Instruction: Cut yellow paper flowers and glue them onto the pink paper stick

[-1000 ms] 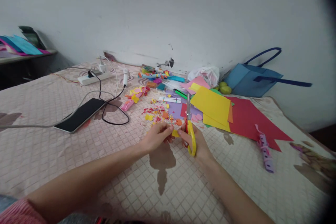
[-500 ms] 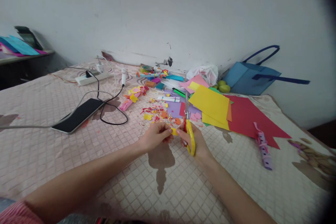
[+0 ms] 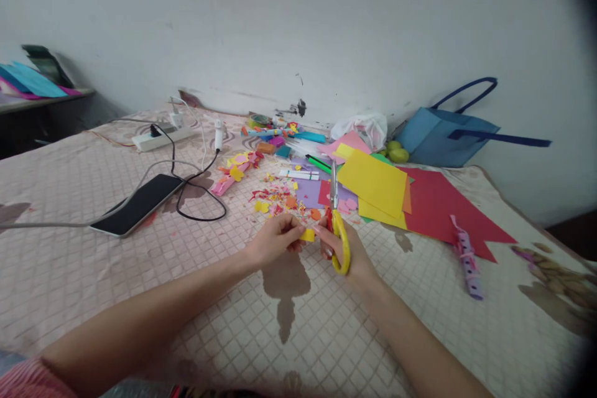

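Observation:
My left hand [image 3: 278,239] pinches a small yellow piece of paper [image 3: 308,235] between thumb and fingers. Close on its right, my right hand [image 3: 342,247] is closed around the scissors [image 3: 343,249], which have yellow and red handles. Their blades point away from me, toward the back wall. The right thumb tip is beside the yellow piece; whether it touches is hard to tell. Just beyond both hands lie paper scraps [image 3: 280,198] in red, pink, orange and yellow, with purple sheets [image 3: 308,193] behind them.
Yellow sheets [image 3: 373,183] overlap a large red sheet [image 3: 433,205] at right, with a purple rolled-paper piece [image 3: 467,264] nearby. A blue bag [image 3: 448,135] stands by the wall. A dark tablet-like device [image 3: 140,204], cables and a power strip [image 3: 163,137] lie left; a decorated pink roll [image 3: 237,173] lies nearer the middle.
More of the yellow piece now shows beside my left fingers, and the right thumb has drawn slightly away from it. The scissors stay in my right hand, almost unmoved.

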`<state>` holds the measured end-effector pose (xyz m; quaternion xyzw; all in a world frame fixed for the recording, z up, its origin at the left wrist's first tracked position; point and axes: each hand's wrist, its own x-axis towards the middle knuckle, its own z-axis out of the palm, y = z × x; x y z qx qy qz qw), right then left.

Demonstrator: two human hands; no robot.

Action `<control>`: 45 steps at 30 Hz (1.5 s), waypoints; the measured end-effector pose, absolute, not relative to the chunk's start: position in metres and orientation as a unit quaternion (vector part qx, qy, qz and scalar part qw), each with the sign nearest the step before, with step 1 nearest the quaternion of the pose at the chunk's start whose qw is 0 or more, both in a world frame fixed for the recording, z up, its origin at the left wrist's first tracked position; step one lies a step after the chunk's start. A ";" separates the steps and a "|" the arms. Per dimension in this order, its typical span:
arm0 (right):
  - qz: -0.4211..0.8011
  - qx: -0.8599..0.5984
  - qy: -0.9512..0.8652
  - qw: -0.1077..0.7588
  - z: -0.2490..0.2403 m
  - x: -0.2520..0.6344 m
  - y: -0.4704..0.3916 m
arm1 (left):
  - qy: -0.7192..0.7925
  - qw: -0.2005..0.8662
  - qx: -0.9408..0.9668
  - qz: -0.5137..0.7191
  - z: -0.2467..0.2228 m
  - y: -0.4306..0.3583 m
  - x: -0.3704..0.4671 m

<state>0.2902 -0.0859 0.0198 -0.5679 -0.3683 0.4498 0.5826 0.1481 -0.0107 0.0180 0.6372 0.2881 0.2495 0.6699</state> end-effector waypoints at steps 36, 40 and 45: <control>0.426 -0.564 -0.376 0.599 0.020 0.285 -0.086 | 0.300 0.693 0.618 0.216 0.027 -0.016 0.146; 0.422 -0.573 -0.368 0.599 0.019 0.285 -0.086 | 0.286 0.675 0.639 0.234 0.024 -0.014 0.147; 0.428 -0.564 -0.378 0.597 0.017 0.285 -0.087 | 0.279 0.672 0.637 0.254 0.023 -0.012 0.147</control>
